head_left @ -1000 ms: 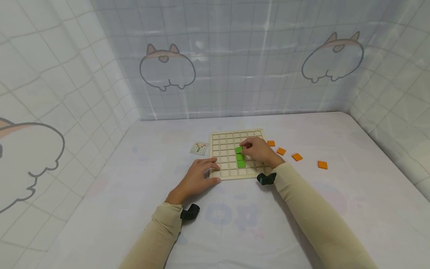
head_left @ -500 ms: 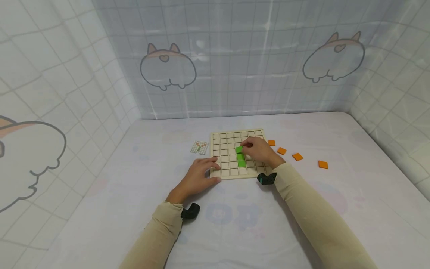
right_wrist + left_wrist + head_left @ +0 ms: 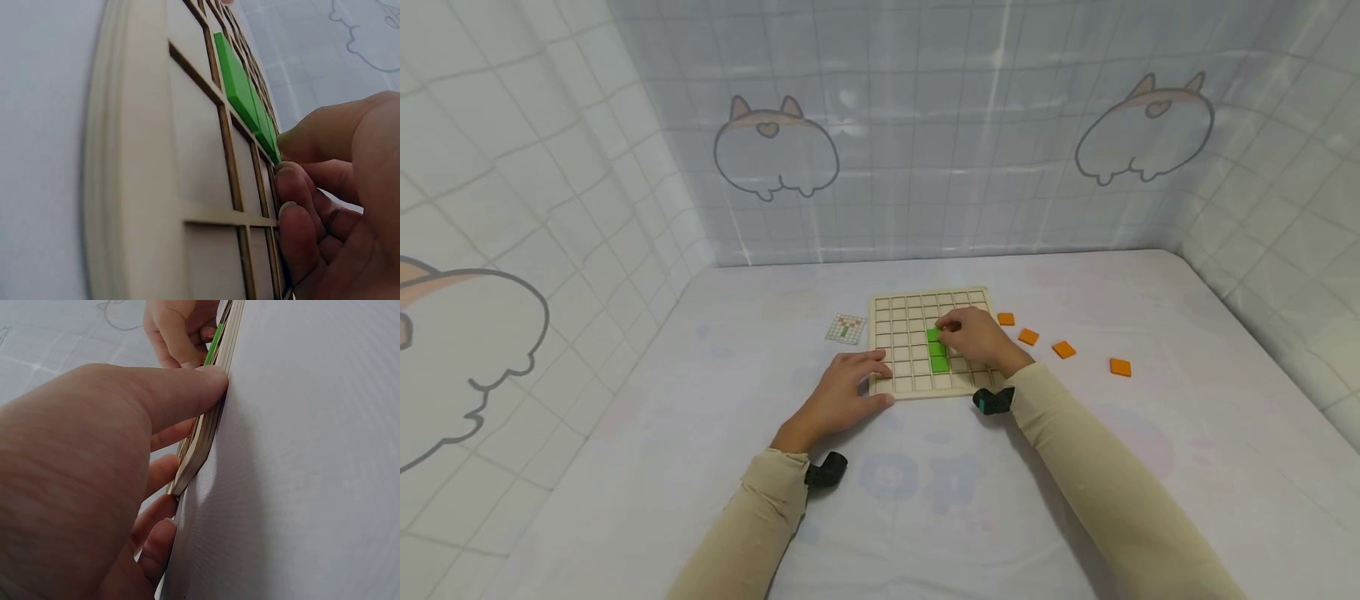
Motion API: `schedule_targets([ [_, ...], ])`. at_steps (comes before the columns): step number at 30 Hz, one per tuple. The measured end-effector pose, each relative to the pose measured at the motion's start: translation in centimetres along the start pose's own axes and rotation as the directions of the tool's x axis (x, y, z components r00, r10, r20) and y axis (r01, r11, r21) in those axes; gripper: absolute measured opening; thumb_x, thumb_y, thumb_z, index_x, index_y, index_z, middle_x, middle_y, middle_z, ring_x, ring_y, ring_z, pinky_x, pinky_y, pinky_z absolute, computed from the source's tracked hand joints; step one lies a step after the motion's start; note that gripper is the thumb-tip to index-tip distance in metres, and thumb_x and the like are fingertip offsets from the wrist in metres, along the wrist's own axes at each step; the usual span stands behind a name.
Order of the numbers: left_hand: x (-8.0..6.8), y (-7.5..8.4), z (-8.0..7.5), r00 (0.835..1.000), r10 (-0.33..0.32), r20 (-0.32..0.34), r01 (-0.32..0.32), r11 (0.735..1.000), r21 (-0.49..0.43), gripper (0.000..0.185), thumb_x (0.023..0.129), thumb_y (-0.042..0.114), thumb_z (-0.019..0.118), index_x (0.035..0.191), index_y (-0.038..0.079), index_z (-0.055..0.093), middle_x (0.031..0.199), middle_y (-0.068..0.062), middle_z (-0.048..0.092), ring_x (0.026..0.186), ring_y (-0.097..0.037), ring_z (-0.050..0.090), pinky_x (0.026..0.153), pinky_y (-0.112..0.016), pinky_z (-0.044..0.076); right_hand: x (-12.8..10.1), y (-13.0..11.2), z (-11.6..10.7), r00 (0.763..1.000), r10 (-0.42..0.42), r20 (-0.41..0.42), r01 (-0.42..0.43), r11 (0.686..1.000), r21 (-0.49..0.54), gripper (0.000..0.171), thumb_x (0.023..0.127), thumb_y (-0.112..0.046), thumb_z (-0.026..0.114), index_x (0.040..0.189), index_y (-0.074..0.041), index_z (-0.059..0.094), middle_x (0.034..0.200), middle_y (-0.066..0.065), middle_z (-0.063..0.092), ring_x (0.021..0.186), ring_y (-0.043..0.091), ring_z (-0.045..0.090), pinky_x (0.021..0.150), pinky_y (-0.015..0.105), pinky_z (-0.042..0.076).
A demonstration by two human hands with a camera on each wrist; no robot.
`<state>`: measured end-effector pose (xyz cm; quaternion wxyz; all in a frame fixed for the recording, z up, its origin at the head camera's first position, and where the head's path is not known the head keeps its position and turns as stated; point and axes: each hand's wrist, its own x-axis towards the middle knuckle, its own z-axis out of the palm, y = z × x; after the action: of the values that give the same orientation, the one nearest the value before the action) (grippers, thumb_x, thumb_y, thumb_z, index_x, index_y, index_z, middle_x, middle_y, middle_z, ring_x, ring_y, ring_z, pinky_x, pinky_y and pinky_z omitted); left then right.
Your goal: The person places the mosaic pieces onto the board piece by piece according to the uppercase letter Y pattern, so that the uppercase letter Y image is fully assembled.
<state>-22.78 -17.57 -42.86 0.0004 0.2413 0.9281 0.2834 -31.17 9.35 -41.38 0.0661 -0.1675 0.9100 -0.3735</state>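
While the grid board [image 3: 928,344] is being steadied by the left hand [image 3: 842,394], fingers flat on its corner, a green tile [image 3: 933,335] mid-board is being pinched by the right hand [image 3: 976,335]; it could be wedged crooked on the ribs.

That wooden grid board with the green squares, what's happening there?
A person is working at a wooden grid board lying on a white-covered surface. Their left hand steadies the board's near left corner, while the right hand fingers the topmost of the green tiles lined up in one column. Four orange tiles lie loose to the right, and a small pattern card sits to the left.
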Motion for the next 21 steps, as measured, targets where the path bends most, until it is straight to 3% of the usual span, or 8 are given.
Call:
schedule_targets([
  [5, 0.1, 0.1, -0.1, 1.000, -0.005, 0.005, 0.005, 1.000, -0.001, 0.035, 0.089, 0.032, 0.077, 0.119, 0.016, 0.069, 0.153, -0.005, 0.047, 0.135, -0.034, 0.040, 0.109, -0.052, 0.032, -0.4, 0.6, -0.3, 0.999, 0.035, -0.012, -0.033, 0.996, 0.087, 0.034, 0.102, -0.027, 0.057, 0.130, -0.012, 0.067, 0.120, 0.004, 0.066, 0.105, 0.021, 0.060, 0.089, 0.040, 0.050],
  [12, 0.0, 0.0, -0.1, 1.000, -0.021, 0.015, 0.021, 1.000, 0.001, 0.036, 0.089, 0.032, 0.077, 0.121, 0.016, 0.068, 0.154, -0.003, 0.045, 0.137, -0.033, 0.038, 0.110, -0.051, 0.031, -1.9, 0.9, -0.7, 0.987, 0.122, -0.103, -0.081, 0.940, 0.332, 0.031, 0.100, -0.024, 0.060, 0.126, -0.009, 0.068, 0.110, 0.008, 0.067, 0.094, 0.024, 0.064, 0.078, 0.037, 0.055],
  [16, 0.0, 0.0, -0.1, 1.000, -0.014, 0.006, 0.014, 1.000, -0.003, 0.036, 0.089, 0.032, 0.077, 0.120, 0.015, 0.069, 0.154, -0.004, 0.046, 0.136, -0.034, 0.039, 0.110, -0.052, 0.031, -3.2, 0.9, -1.6, 0.985, 0.111, -0.134, -0.060, 0.939, 0.339, 0.032, 0.100, -0.024, 0.061, 0.127, -0.006, 0.067, 0.117, 0.009, 0.066, 0.102, 0.024, 0.064, 0.081, 0.038, 0.054],
  [21, 0.1, 0.0, 0.0, 1.000, -0.015, 0.007, 0.015, 1.000, 0.003, 0.036, 0.089, 0.032, 0.077, 0.120, 0.016, 0.069, 0.154, -0.003, 0.045, 0.136, -0.033, 0.039, 0.110, -0.052, 0.031, -4.9, 1.4, -3.1, 0.984, 0.113, -0.134, -0.067, 0.949, 0.308, 0.033, 0.100, -0.023, 0.062, 0.127, -0.005, 0.066, 0.119, 0.011, 0.065, 0.101, 0.026, 0.063, 0.081, 0.037, 0.054],
])
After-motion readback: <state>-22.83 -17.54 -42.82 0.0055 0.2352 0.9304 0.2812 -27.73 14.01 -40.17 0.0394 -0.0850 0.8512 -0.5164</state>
